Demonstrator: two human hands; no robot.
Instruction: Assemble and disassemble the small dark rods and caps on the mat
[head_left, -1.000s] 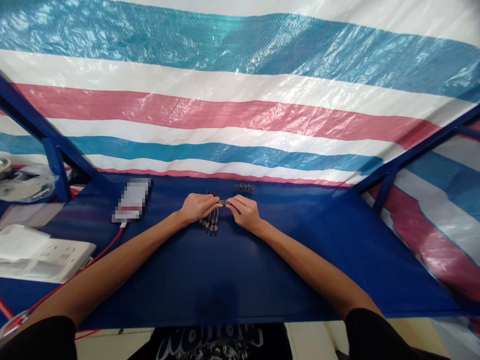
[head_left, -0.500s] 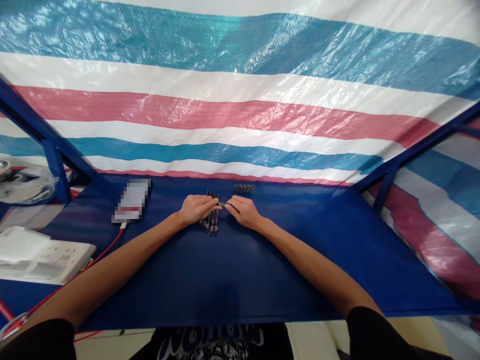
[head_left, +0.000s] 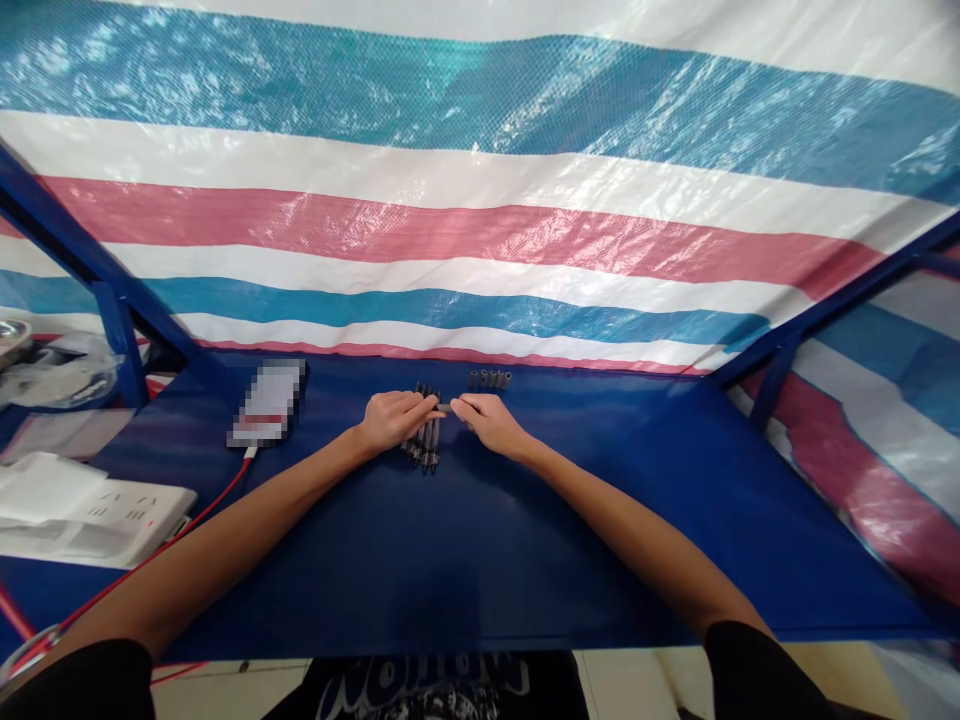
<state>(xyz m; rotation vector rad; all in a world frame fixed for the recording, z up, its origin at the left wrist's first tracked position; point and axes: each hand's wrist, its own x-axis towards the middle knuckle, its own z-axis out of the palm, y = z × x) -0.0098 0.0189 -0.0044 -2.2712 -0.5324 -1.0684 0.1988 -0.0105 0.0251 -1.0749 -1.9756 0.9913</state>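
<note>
Close together over the blue table, both my hands are closed on one slim pen point(head_left: 444, 407), of which only a short grey-brown piece shows between the fingertips. My left hand point(head_left: 395, 417) pinches its left end, and my right hand point(head_left: 486, 418) wraps the fingers and thumb round its right end. Under and beside the left hand lies a row of several dark pens with clear parts point(head_left: 429, 450), partly covered by that hand. Just beyond the right hand, several short dark hollow tubes point(head_left: 491, 379) lie side by side.
At left on the blue table point(head_left: 480, 560) lies a phone point(head_left: 268, 400) with a red charging cable point(head_left: 217, 500). A white power strip point(head_left: 135, 515) and plastic bags point(head_left: 67, 370) are further left. A striped tarp point(head_left: 480, 230) hangs behind, with blue frame bars point(head_left: 832, 310) at the sides.
My right hand has turned slightly, its fingers shifting round the pen's end. The left hand keeps its hold. The pens and tubes on the table lie as before; the view has moved slightly.
</note>
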